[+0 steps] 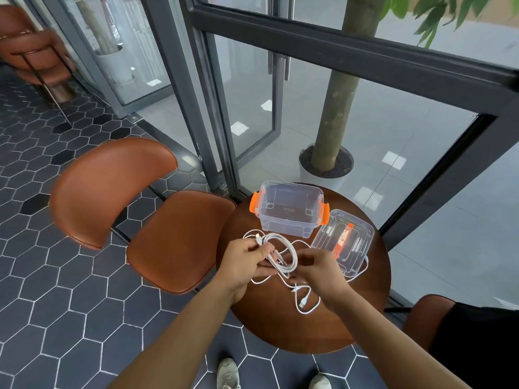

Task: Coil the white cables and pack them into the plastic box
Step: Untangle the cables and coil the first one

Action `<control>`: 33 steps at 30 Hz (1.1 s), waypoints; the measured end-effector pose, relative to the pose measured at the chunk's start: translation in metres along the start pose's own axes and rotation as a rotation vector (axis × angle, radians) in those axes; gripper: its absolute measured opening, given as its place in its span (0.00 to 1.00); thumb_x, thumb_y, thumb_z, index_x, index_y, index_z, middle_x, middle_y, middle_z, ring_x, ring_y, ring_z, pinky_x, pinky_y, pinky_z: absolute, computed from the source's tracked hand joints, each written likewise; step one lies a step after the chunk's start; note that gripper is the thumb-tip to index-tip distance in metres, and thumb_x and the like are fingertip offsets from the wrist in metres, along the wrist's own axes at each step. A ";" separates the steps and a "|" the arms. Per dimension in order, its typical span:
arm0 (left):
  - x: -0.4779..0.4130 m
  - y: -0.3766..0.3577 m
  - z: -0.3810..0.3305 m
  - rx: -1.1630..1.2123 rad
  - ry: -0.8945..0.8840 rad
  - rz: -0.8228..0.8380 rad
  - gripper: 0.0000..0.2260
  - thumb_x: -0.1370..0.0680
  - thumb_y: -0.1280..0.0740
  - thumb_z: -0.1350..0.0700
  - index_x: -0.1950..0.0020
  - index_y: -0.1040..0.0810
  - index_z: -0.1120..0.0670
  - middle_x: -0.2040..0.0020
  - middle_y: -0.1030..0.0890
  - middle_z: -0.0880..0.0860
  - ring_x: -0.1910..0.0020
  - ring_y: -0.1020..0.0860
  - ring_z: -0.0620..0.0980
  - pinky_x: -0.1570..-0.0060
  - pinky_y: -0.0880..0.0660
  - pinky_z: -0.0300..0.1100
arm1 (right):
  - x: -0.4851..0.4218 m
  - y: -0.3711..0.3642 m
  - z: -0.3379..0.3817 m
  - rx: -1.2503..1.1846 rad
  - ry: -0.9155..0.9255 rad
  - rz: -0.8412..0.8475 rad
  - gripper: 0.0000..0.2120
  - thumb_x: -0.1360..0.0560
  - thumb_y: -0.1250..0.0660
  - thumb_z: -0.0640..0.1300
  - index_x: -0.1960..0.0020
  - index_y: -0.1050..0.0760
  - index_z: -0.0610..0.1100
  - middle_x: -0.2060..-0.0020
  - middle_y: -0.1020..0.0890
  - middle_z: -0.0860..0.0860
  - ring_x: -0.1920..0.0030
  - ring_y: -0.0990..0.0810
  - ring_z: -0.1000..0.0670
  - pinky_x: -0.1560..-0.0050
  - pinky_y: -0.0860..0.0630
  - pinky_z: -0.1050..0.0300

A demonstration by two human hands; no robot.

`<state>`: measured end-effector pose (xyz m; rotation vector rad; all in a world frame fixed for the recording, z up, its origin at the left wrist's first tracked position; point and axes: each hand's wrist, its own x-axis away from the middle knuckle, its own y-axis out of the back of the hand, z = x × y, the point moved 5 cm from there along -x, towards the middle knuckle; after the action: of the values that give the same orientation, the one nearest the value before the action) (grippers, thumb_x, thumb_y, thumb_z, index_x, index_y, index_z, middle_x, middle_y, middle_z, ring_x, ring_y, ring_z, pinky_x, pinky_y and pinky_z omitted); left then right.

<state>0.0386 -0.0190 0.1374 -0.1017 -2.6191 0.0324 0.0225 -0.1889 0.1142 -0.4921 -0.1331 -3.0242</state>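
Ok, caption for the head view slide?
Left hand and right hand coil a white cable near the open clear plastic box.

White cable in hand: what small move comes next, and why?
Probably wind another loop: the left hand holds the part-coiled white cable, the right hand pinches it, loose cable lies on the table, and the plastic box stands open.

No readable txt, labels, brands or nos. anywhere; lid insert point(343, 239) print too blurred.
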 end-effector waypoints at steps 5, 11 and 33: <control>-0.002 0.000 0.003 -0.018 0.069 -0.007 0.08 0.19 0.34 0.62 0.49 0.17 0.65 0.55 0.14 0.62 0.57 0.14 0.61 0.57 0.16 0.51 | -0.001 -0.001 -0.002 -0.193 0.049 0.089 0.10 0.29 0.28 0.27 0.48 0.17 0.32 0.55 0.14 0.35 0.58 0.14 0.41 0.56 0.17 0.54; -0.004 -0.003 0.000 -0.162 0.104 0.026 0.07 0.19 0.34 0.62 0.49 0.18 0.65 0.58 0.14 0.61 0.60 0.14 0.60 0.59 0.16 0.52 | -0.010 -0.001 -0.004 -0.318 0.021 0.099 0.09 0.29 0.28 0.27 0.52 0.25 0.31 0.56 0.17 0.31 0.59 0.19 0.38 0.61 0.24 0.51; -0.007 0.005 0.001 -0.373 0.096 -0.009 0.08 0.20 0.34 0.59 0.52 0.19 0.63 0.59 0.16 0.65 0.64 0.15 0.63 0.57 0.17 0.59 | -0.006 -0.015 0.016 0.003 0.167 0.181 0.17 0.25 0.31 0.28 0.40 0.21 0.42 0.54 0.16 0.37 0.58 0.18 0.43 0.55 0.19 0.52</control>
<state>0.0444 -0.0141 0.1331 -0.2149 -2.5002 -0.4544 0.0318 -0.1716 0.1260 -0.2357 -0.0779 -2.8708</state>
